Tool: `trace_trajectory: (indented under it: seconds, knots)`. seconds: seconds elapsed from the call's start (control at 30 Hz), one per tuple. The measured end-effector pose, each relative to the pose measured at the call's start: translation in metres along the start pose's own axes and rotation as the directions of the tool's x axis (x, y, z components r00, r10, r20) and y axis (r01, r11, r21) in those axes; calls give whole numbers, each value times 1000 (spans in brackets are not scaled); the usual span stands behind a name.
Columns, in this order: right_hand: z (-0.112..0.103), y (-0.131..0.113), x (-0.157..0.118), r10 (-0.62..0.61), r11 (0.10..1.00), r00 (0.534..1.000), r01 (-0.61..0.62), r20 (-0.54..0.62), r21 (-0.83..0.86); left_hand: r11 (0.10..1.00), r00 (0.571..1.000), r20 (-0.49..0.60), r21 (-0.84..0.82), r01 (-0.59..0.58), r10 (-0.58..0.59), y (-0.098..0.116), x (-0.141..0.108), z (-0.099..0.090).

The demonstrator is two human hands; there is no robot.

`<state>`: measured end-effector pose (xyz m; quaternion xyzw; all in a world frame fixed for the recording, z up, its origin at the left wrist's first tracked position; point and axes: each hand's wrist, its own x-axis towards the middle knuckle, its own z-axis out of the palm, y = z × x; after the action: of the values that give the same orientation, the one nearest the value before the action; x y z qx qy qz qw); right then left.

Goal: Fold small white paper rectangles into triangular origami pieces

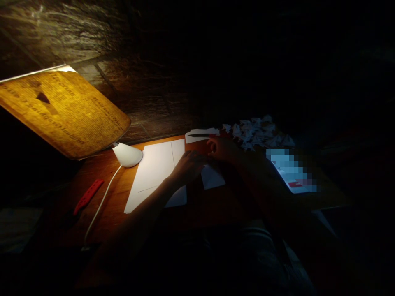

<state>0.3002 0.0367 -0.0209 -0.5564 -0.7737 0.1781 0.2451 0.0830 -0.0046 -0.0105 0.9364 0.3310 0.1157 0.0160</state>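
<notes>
My left hand (193,161) reaches over a large white sheet of paper (157,164), its fingers stretched toward the upper edge of a small piece of paper (213,179). My right hand (220,149) is just beside it, fingers loosely curved with a gap between thumb and forefinger; I see nothing in them. Right behind that hand, a knife (199,135) with a dark blade and red handle lies on a white paper scrap (193,140). Thin lines mark the large sheet. Deep shadow hides some fingertips and part of the small paper.
A lamp with a printed shade (61,111) and white base (127,154) stands at the left, its cord (103,201) running forward. Near it lies a red perforated strap (89,195). Several folded paper pieces (256,131) are heaped at the back right, behind a lit phone or tablet (291,172).
</notes>
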Motion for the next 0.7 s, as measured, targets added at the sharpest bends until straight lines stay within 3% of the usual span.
trace_trajectory:
  seconds: [0.7]
  knots:
    - [-3,17,12,-51,995,998,53,-31,80,998,1000,13,-52,22,-21,2,1,0]
